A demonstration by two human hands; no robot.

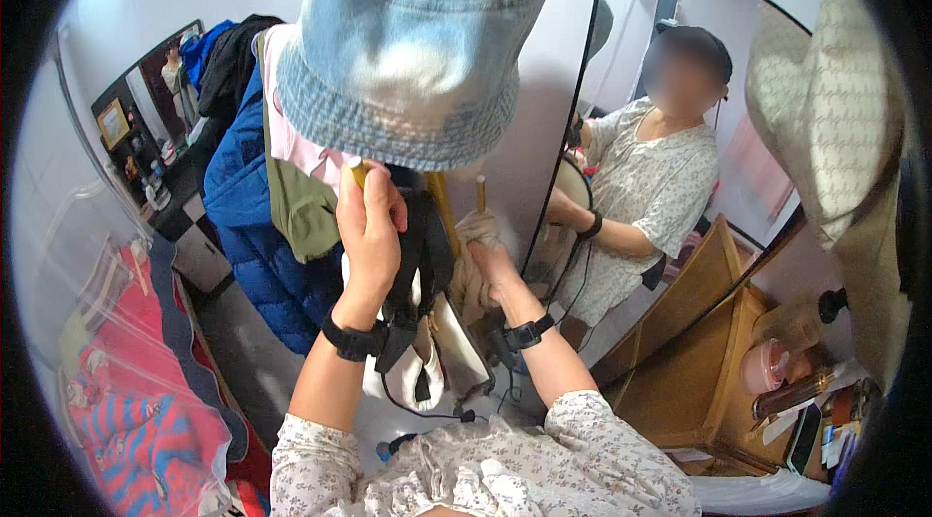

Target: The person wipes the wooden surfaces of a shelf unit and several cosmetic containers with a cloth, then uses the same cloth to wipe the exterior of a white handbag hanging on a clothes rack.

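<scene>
My left hand (373,226) is closed around a gold-coloured peg (356,166) of a coat stand, just below the brim of a faded denim bucket hat (415,58). At the right, my right hand (492,263) grips a beige cloth item (473,233) beside another gold peg (480,193); its fingers are partly hidden by the fabric. The stand's gold pole (441,211) shows between my hands. Black straps and a white bag (459,349) with dark edging hang below them. Left of my left hand hang an olive garment (302,215), a pink garment (287,109) and a blue puffer jacket (255,255).
A tall black-framed mirror (604,7) stands close on the right, reflecting a person. Beyond it is a wooden cabinet (670,386) with jars and bottles on it. Pale patterned fabric (852,116) hangs at far right. A bed with red bedding (131,342) lies left behind sheer netting.
</scene>
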